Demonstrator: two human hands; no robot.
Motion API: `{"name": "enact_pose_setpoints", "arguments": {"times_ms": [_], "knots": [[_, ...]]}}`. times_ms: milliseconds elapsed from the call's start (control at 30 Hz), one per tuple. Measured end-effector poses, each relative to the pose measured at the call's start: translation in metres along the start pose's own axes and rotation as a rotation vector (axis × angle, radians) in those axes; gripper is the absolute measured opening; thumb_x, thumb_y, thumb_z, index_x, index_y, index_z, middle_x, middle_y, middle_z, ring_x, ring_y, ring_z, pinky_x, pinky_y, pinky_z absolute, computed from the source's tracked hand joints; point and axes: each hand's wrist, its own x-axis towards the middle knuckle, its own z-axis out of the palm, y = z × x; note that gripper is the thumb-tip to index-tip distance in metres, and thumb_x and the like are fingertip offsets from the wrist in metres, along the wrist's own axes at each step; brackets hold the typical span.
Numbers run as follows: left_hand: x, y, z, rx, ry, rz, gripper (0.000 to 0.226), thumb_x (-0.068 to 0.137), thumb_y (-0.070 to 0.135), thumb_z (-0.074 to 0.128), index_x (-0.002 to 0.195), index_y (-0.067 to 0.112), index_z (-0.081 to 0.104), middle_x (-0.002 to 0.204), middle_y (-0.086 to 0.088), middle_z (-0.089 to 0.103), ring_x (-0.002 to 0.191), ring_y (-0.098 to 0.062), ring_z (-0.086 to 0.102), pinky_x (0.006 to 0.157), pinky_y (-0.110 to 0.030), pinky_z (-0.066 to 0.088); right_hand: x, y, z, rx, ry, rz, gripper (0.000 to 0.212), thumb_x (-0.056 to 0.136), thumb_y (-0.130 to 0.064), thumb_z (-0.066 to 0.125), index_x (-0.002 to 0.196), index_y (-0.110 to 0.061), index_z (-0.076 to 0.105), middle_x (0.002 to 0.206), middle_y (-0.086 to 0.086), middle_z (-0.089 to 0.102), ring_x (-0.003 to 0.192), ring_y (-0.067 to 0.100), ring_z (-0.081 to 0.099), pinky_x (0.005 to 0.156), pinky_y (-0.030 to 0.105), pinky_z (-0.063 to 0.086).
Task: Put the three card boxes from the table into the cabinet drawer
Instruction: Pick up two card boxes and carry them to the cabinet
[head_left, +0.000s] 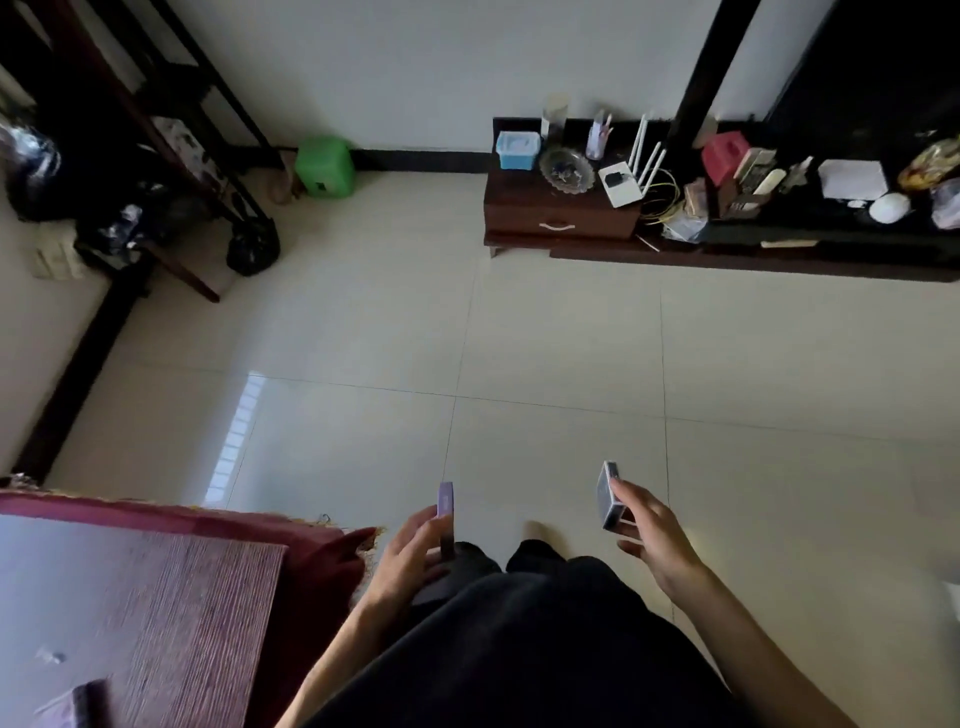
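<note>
My left hand (410, 561) grips a purple card box (445, 500) held on edge above the floor. In my right hand (652, 540) sits a grey-blue card box (609, 493); a second box may be stacked under it, but I cannot tell. The dark wooden cabinet (524, 195) stands far ahead against the wall, and its drawer (558, 224) with a pale curved handle is shut. The table (145, 597) with a red woven cloth is at my lower left, with a dark blurred object (85, 699) on it near the bottom edge.
Pale floor tiles (519, 338) stretch between me and the cabinet. On the cabinet top sit a blue box (517, 150), a glass dish (566, 169) and a white router (621, 182). A green stool (326, 165) and dark shelving (130, 130) stand at the left.
</note>
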Motion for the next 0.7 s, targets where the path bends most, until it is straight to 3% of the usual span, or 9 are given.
{"name": "enact_pose_setpoints", "arguments": {"times_ms": [167,267,400,567,700], "knots": [[0.036,0.058,0.034,0.099,-0.039,0.018,0.03,0.094,0.035,0.056,0.12,0.02,0.057,0.114,-0.016,0.066,0.104,-0.035,0.067,0.098,-0.049,0.052,0.024,-0.032,-0.021,0.112,0.053,0.011,0.046,0.08,-0.067,0.063,0.113,-0.037,0.066,0.113,0.006,0.071,0.106,0.026,0.069,0.083,0.04,0.052],[0.061,0.082,0.041,0.1,-0.032,-0.005,0.029,0.092,0.037,0.057,0.116,0.021,0.06,0.111,-0.014,0.068,0.101,-0.033,0.069,0.091,-0.045,0.055,0.043,-0.052,-0.026,0.154,0.084,0.018,0.031,0.09,-0.059,0.061,0.11,-0.037,0.067,0.112,0.007,0.072,0.105,0.027,0.069,0.082,0.04,0.052],[0.101,0.116,0.048,0.072,-0.011,-0.053,0.028,0.09,0.041,0.06,0.109,0.023,0.067,0.108,-0.014,0.07,0.097,-0.032,0.071,0.083,-0.039,0.058,0.078,-0.091,-0.028,0.169,0.118,0.037,0.031,0.09,-0.059,0.061,0.108,-0.035,0.069,0.109,0.004,0.073,0.103,0.026,0.07,0.078,0.038,0.051],[0.159,0.186,0.052,0.06,-0.022,-0.047,0.025,0.093,0.037,0.056,0.109,0.021,0.065,0.109,-0.015,0.066,0.095,-0.029,0.07,0.076,-0.032,0.056,0.131,-0.158,-0.026,0.135,0.121,0.048,0.026,0.093,-0.056,0.059,0.107,-0.035,0.066,0.113,0.007,0.07,0.106,0.029,0.068,0.084,0.041,0.052],[0.202,0.252,0.061,0.11,-0.046,-0.03,0.025,0.093,0.039,0.055,0.111,0.024,0.063,0.116,-0.017,0.066,0.101,-0.031,0.07,0.073,-0.031,0.057,0.168,-0.214,-0.028,0.122,0.129,0.038,0.024,0.095,-0.053,0.057,0.11,-0.035,0.062,0.114,0.006,0.069,0.103,0.026,0.069,0.072,0.034,0.053]]}}
